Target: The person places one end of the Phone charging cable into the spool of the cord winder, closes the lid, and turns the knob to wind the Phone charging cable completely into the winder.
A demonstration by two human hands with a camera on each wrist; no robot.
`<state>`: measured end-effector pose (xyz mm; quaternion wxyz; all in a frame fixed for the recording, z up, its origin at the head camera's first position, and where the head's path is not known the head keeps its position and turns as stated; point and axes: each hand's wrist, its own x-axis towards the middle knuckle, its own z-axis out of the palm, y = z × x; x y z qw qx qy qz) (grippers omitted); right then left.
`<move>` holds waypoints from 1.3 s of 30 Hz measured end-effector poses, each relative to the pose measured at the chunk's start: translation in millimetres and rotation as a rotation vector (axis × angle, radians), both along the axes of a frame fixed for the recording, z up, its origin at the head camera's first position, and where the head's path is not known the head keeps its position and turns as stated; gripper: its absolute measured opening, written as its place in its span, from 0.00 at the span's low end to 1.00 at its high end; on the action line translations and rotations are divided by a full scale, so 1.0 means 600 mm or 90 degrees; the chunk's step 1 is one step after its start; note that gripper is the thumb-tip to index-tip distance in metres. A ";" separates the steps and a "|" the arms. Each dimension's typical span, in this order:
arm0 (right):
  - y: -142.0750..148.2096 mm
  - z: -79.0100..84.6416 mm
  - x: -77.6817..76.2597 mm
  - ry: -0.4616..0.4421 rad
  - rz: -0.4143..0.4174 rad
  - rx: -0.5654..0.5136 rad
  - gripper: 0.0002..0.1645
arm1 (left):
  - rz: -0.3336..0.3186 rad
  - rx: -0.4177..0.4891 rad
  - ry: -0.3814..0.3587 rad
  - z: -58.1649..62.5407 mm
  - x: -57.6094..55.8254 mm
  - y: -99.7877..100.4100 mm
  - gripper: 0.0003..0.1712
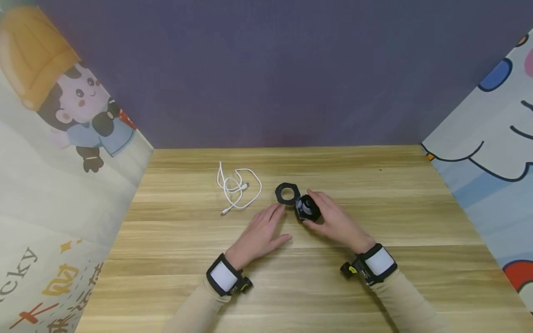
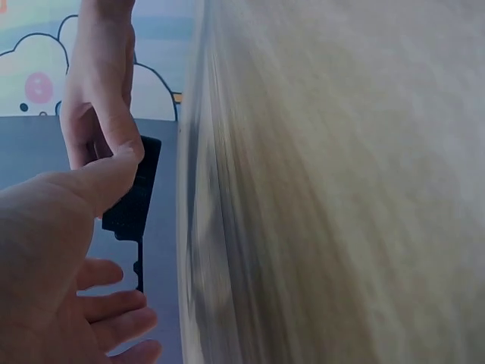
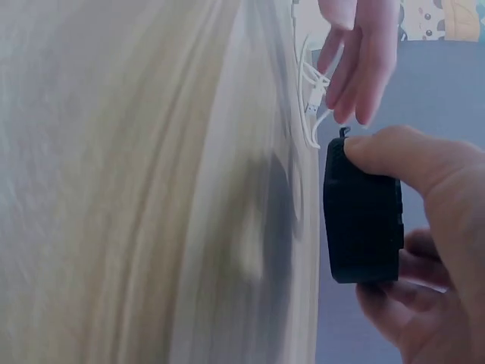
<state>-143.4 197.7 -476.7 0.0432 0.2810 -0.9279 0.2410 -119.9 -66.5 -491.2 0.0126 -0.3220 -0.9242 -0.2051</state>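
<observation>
A black, many-sided case (image 1: 307, 208) lies in the grip of my right hand (image 1: 338, 223), thumb on the near side and fingers on the far side. Its flat lid (image 1: 278, 193), with a round hole, is swung out to the left. Inside the case sits a dark round part with grey marks. In the right wrist view the case (image 3: 364, 220) shows its black side wall, thumb on one end and fingertips at the other. My left hand (image 1: 258, 233) has its fingers extended and thumb apart, fingertips right at the lid's near edge. It holds nothing.
A loosely looped white cable (image 1: 225, 211) with plugs at its ends lies left of the lid on the wooden table (image 1: 175, 259). A dark blue-grey panel (image 1: 275, 83) rises behind the table. Cartoon-printed walls flank both sides.
</observation>
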 end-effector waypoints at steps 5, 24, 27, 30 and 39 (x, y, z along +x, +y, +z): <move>-0.013 -0.006 0.006 0.016 -0.027 0.003 0.56 | 0.018 0.000 -0.024 0.003 -0.003 0.007 0.52; -0.079 -0.011 0.044 0.046 -0.155 -0.033 0.54 | 0.026 0.014 -0.028 0.004 -0.015 0.035 0.59; -0.085 -0.013 0.046 0.036 -0.168 -0.041 0.52 | 0.023 0.017 -0.016 0.001 -0.018 0.036 0.59; -0.090 -0.016 0.047 0.021 -0.184 -0.050 0.52 | 0.019 0.013 -0.005 -0.001 -0.021 0.036 0.58; -0.109 -0.022 0.053 0.024 -0.218 -0.064 0.49 | -0.008 -0.045 0.023 0.004 -0.026 0.035 0.58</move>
